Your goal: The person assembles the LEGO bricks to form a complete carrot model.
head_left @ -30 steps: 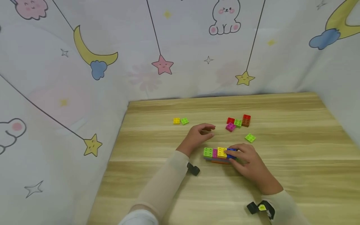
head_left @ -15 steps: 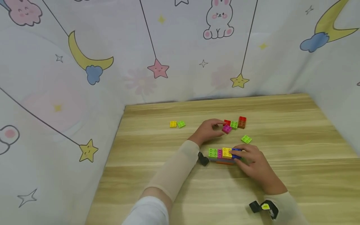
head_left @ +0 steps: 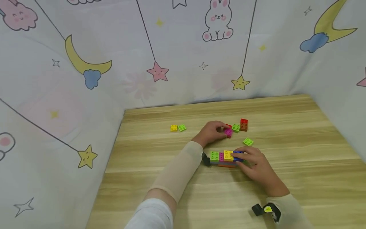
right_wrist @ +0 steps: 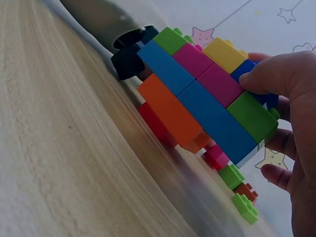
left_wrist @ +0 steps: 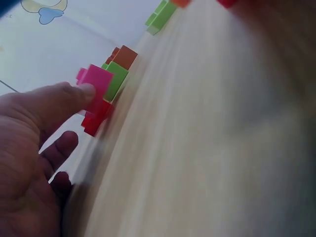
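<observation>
Head view: your right hand (head_left: 255, 165) is gripping the block assembly (head_left: 224, 158) by its blue end, steadying it on the desk (head_left: 300, 152). Your left hand (head_left: 211, 133) is pinching the magenta block (head_left: 227, 132) lying among the loose blocks (head_left: 240, 126).

Left wrist view: your thumb (left_wrist: 54, 101) is pressing the magenta block (left_wrist: 95, 84); the opposing fingers are hidden.

Right wrist view: your fingers (right_wrist: 276, 74) are curling over the assembly's (right_wrist: 207, 94) top, holding it tilted off the desk.

I see a magenta brick (head_left: 227, 132), a multicoloured block stack (head_left: 225, 158), a pale wood-grain table (head_left: 286, 178), and a moon-and-star curtain (head_left: 85, 63) far behind
</observation>
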The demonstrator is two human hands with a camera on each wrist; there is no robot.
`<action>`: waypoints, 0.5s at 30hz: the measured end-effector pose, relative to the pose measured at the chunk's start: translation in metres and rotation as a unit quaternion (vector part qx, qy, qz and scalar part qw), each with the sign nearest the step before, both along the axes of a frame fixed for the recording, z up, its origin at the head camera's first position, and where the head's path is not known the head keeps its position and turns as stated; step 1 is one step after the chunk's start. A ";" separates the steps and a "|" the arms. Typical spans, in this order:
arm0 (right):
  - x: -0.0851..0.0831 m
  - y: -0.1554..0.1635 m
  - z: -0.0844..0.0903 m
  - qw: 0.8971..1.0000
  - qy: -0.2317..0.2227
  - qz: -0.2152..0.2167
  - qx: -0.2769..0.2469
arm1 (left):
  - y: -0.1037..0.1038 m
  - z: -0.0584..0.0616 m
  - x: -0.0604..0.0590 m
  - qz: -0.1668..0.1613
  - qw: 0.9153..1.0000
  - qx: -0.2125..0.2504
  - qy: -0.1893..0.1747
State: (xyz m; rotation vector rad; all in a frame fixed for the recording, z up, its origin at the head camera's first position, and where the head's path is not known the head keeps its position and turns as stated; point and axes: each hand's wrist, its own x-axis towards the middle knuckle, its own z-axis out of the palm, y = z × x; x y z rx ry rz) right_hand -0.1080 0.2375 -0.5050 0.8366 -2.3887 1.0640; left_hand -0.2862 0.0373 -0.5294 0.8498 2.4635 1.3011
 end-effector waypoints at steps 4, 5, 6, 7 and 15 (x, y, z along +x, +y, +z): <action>0.000 -0.003 0.000 1.000 -0.003 0.005 -0.002 | -0.013 0.004 0.005 0.025 0.998 0.041 -0.036; 0.000 -0.004 0.000 1.000 -0.002 0.005 -0.002 | -0.017 0.006 0.007 0.030 0.998 0.048 -0.038; 0.000 -0.005 0.000 1.000 -0.002 0.006 -0.001 | -0.022 0.009 0.009 0.033 0.997 0.053 -0.034; -0.001 -0.006 0.001 1.000 -0.002 0.008 -0.001 | -0.026 0.012 0.011 0.032 0.997 0.060 -0.028; 0.000 -0.013 0.001 1.000 -0.022 -0.003 0.016 | -0.067 0.042 0.040 0.004 0.991 0.133 0.028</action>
